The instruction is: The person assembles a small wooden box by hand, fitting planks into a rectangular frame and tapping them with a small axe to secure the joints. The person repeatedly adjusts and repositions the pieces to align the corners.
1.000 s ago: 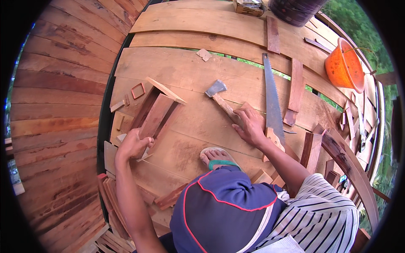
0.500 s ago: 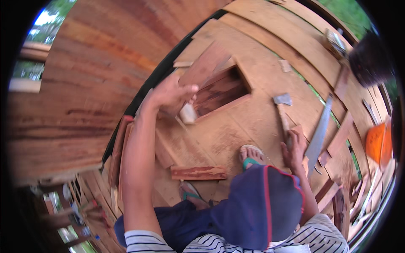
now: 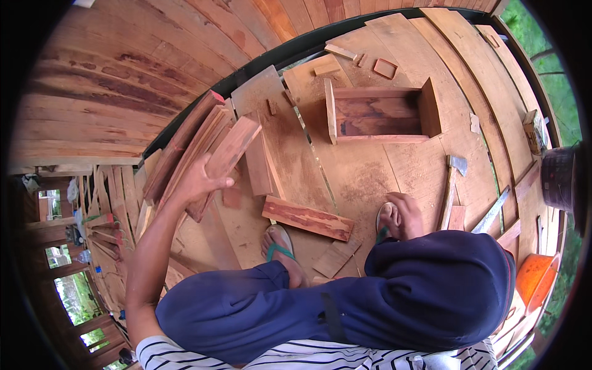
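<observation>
My left hand [image 3: 196,182] is closed around a short reddish-brown wooden board [image 3: 233,148], tilted up in front of a stack of boards. My right hand [image 3: 405,216] is beside my right foot, its fingers curled; whether something small is in them is hidden. Farther ahead, a shallow wooden box [image 3: 383,139] with an open top rests on the plank floor. Between my feet lies a loose streaked board [image 3: 308,218]. To the right of my right hand is a hatchet [image 3: 452,185] with a wooden handle.
Stacked boards [image 3: 185,145] lean by the plank wall [image 3: 123,80] at left. A handsaw [image 3: 491,211], an orange container [image 3: 535,280] and a dark bucket [image 3: 558,179] are at right. Wood offcuts [image 3: 340,52] and sawdust lie far ahead. Gaps run between floor planks.
My left hand has drawn the board away from the box, back toward the stack at left. My right hand has left the hatchet handle and come in beside my foot. The view has turned.
</observation>
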### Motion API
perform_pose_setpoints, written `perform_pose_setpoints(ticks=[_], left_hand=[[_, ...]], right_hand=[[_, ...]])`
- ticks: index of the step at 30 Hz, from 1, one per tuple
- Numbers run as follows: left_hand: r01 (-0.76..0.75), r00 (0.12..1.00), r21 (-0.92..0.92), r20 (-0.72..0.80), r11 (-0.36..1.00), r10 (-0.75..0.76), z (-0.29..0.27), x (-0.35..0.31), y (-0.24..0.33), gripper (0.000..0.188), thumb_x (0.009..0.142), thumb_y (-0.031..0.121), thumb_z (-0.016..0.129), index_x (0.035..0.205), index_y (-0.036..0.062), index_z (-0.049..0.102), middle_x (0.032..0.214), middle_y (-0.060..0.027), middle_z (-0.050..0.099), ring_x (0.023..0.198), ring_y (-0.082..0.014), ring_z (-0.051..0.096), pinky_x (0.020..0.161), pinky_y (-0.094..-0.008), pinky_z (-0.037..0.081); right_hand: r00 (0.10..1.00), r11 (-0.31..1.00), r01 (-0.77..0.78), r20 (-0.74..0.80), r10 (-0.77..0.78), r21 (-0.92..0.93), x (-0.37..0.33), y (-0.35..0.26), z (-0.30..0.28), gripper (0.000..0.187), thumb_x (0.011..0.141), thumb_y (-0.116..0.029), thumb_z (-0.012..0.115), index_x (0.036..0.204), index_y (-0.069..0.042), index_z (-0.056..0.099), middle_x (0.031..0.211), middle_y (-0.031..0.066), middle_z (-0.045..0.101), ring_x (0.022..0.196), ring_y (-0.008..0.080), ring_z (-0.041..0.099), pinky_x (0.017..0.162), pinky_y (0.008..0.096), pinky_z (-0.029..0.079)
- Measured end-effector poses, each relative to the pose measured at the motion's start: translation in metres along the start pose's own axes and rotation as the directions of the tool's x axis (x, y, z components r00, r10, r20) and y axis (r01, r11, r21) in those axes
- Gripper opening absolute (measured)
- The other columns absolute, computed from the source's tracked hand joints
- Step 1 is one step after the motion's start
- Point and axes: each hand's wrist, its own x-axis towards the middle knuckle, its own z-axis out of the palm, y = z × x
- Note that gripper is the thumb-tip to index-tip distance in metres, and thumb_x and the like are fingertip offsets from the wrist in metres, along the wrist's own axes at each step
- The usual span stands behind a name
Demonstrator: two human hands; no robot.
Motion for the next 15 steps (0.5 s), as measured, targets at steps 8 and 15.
perform_pose_setpoints(ticks=[8, 15], left_hand=[[0.07, 0.986, 0.018, -0.154, 0.997, -0.067, 0.003, -0.014, -0.055, 0.1, 0.073, 0.047, 0.087, 0.14, -0.0153, 0.047, 0.127, -0.0309, 0.064, 0.124, -0.0364, 0.062, 0.105, -0.0417, 0.047], [0.08, 0.931, -0.525, -0.264, 0.847, -0.251, 0.025, -0.023, -0.064, 0.08, 0.078, 0.045, 0.086, 0.13, -0.0075, 0.056, 0.116, -0.0159, 0.069, 0.107, -0.0216, 0.066, 0.094, -0.0359, 0.052]], right_hand=[[0.687, 0.895, 0.436, 0.608, -0.398, 0.094, 0.068, -0.049, 0.11, 0.09, 0.082, -0.05, 0.077, 0.148, -0.001, 0.041, 0.137, 0.0206, 0.052, 0.125, 0.0388, 0.055, 0.105, 0.0459, 0.046], [0.557, 0.982, 0.099, 0.808, -0.19, 0.163, 0.072, -0.055, 0.124, 0.098, 0.076, -0.037, 0.083, 0.149, 0.005, 0.033, 0.131, 0.0278, 0.049, 0.119, 0.0417, 0.058, 0.102, 0.0452, 0.05]])
